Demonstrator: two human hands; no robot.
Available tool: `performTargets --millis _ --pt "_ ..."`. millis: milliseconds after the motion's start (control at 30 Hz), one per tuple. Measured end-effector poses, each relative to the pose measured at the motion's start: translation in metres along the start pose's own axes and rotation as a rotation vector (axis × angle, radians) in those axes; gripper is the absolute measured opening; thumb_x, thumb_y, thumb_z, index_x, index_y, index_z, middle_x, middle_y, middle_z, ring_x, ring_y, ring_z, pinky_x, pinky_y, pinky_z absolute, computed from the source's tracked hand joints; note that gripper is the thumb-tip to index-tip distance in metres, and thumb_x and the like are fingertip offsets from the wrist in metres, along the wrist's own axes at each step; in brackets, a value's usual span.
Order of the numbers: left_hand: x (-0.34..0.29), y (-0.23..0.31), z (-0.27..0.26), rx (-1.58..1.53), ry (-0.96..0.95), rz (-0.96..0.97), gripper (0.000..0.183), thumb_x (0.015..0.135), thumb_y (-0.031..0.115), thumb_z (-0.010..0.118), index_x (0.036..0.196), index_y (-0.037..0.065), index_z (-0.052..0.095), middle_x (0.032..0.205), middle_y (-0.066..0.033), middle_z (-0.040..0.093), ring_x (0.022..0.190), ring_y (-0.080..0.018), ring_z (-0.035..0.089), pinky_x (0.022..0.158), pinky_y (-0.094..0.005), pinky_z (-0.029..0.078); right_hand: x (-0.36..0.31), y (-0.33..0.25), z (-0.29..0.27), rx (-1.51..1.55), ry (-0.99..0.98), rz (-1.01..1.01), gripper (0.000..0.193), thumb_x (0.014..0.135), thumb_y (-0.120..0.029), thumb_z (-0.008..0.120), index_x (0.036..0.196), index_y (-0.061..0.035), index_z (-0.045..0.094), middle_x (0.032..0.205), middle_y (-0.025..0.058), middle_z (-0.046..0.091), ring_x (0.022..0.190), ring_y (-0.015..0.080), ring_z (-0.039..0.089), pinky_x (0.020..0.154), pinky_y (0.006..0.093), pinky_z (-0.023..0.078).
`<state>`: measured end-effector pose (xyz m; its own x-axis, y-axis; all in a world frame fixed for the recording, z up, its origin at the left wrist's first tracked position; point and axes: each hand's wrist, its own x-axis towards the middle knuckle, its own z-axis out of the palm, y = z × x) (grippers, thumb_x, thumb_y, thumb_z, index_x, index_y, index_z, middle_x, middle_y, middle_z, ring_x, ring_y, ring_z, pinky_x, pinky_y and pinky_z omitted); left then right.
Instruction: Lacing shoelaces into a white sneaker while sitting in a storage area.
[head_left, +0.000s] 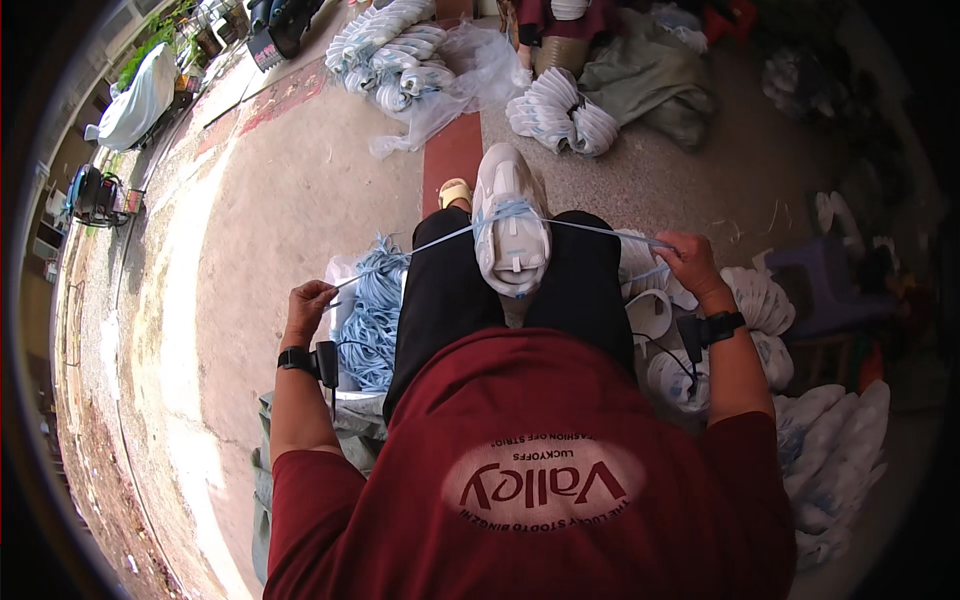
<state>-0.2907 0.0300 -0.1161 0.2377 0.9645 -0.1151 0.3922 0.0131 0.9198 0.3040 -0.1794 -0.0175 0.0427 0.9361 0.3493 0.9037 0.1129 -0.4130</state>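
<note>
A white shoe [512,255] rests between my knees with its toe toward me. A light blue shoelace [600,230] is threaded across its upper, and the two ends stretch taut out to the sides. My left hand [312,300] pinches one end, held out beside my left thigh above a bin of loose blue laces [370,335]. Out past my right thigh, my right hand [688,262] is closed on the other end. Both wrists carry black straps with small devices attached.
Bundles of white shoes [562,115] and a clear plastic bag [460,75] lie on the floor ahead. More white shoes [752,300] are piled at my right, near a purple stool [832,280]. Another person [545,25] sits ahead. A covered vehicle [140,95] stands far left.
</note>
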Motion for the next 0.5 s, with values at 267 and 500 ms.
performTargets --millis 267,500 --pt "-0.072 -0.041 -0.127 0.163 0.202 -0.188 0.006 0.078 0.010 0.066 0.080 0.004 0.067 0.062 0.0018 0.058 0.054 -0.0057 0.048 0.049 -0.0203 0.038 -0.072 0.079 -0.096 -0.047 0.159 0.220 0.012 0.081 -0.011 0.058 0.082 0.0002 0.060 0.073 0.0172 0.058 0.067 0.0309 0.059 0.059 0.0339 0.044" --pt "-0.124 -0.067 -0.197 0.190 0.353 -0.336 0.004 0.078 0.006 0.065 0.079 0.002 0.066 0.064 0.0006 0.059 0.054 -0.0069 0.049 0.049 -0.0216 0.039 -0.187 0.182 -0.215 -0.263 0.090 0.559 0.017 0.084 -0.013 0.049 0.080 0.0034 0.053 0.074 0.0160 0.054 0.069 0.0291 0.051 0.068 0.0351 0.041"
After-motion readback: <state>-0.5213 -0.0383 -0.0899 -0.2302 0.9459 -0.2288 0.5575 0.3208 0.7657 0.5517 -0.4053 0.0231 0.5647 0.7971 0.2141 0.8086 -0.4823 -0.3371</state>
